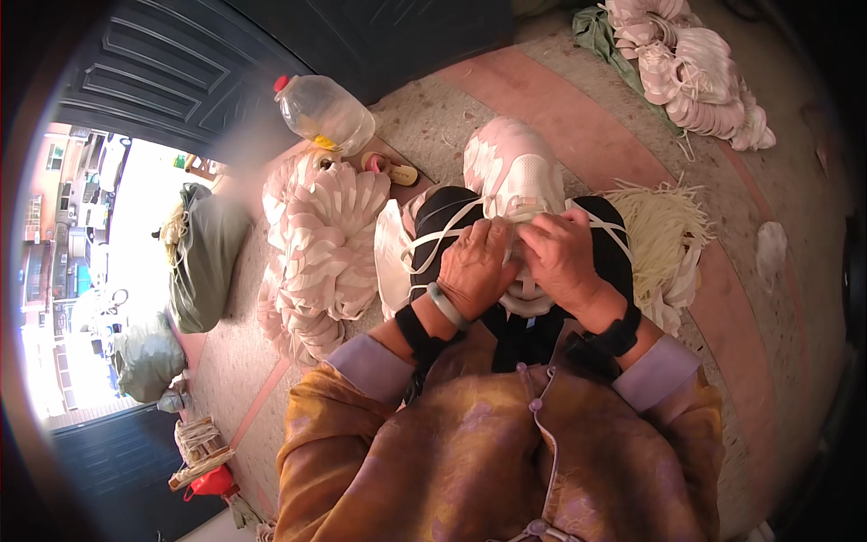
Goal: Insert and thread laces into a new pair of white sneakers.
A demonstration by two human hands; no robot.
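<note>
Pink stripes [542, 101] run over the gray floor [415, 126], and a big dark door [163, 68] stands far off on the left. Near the door is a clear jug [330, 113] with a red cap, and a sandal [395, 170] lies just beside it. Green bags [212, 271] sit at the left, by the bright street.

On my lap, between my knees in black pants [610, 239], I have a stack of white shoe tops [515, 163], tucked one into the next. It sits right in front of me. Its long way points from my belly out to the far side, and my hands meet over its near part. My left hand [477, 266] is on its left side and my right hand [558, 259] on its right, both about as close.

My right fingers are bent in and look pinched on the white lace [442, 233], with hardly any gap. My left fingers lie close together by it, but I can't tell if they hold it. Lace loops hang over both knees.

More shoe tops [334, 230] are heaped on my left, and a bunch of pale strings [664, 226] lies on my right.
</note>
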